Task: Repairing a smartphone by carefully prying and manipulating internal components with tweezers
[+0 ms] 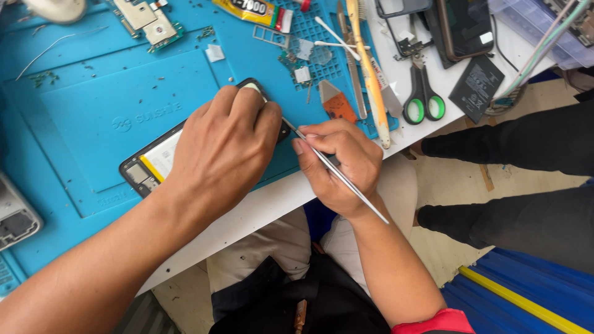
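Observation:
An opened phone (151, 162) lies on the blue work mat (93, 117), its yellow-edged battery and black frame showing. My left hand (223, 148) presses down over the phone's right half and hides most of it. My right hand (340, 164) grips thin metal tweezers (337, 170), whose tip points at the phone's near right edge, just beside my left fingers.
Green-handled scissors (424, 102), an orange pry tool (337, 104), a glue tube (250, 7), cotton swabs (337, 38), circuit boards (148, 21), a second phone (467, 28) and a loose battery (476, 86) crowd the table's far side. Someone's dark-trousered legs (526, 179) stand at right.

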